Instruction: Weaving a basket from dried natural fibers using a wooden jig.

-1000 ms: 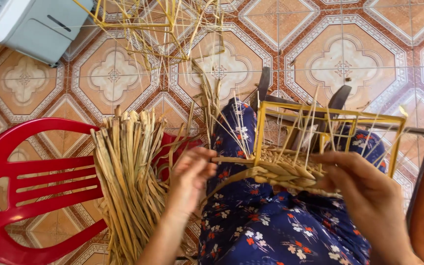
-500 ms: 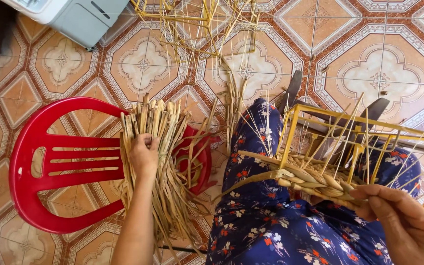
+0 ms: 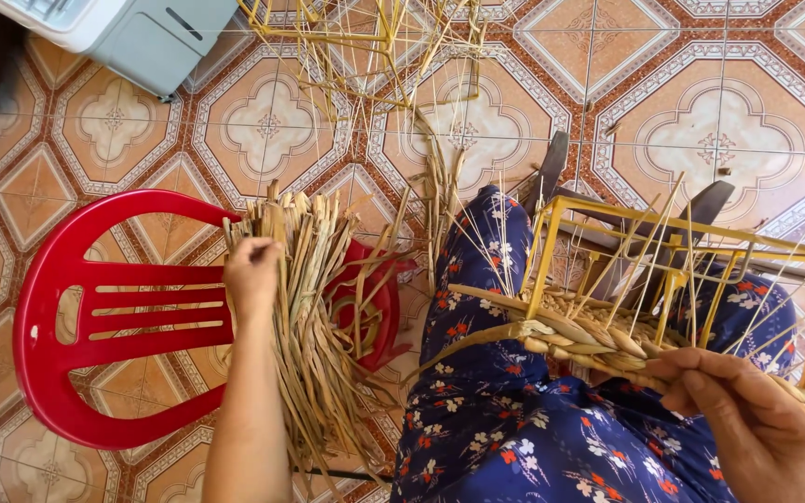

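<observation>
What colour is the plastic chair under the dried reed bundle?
Red: the plastic chair shows best in the head view, beneath the dried reed bundle.

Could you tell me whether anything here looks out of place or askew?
Nothing looks damaged. The one oddity: the bundle of dried straw strips lies across the red plastic chair, ends overhanging its edge. A few loose strips lie on the tiled floor.

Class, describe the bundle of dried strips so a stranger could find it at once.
Start at the red plastic chair on the patterned tile floor. Across its seat lies the bundle of dried strips, under the left hand. Unlike the yellow frame, it is loose, flat and straw-coloured.
</observation>
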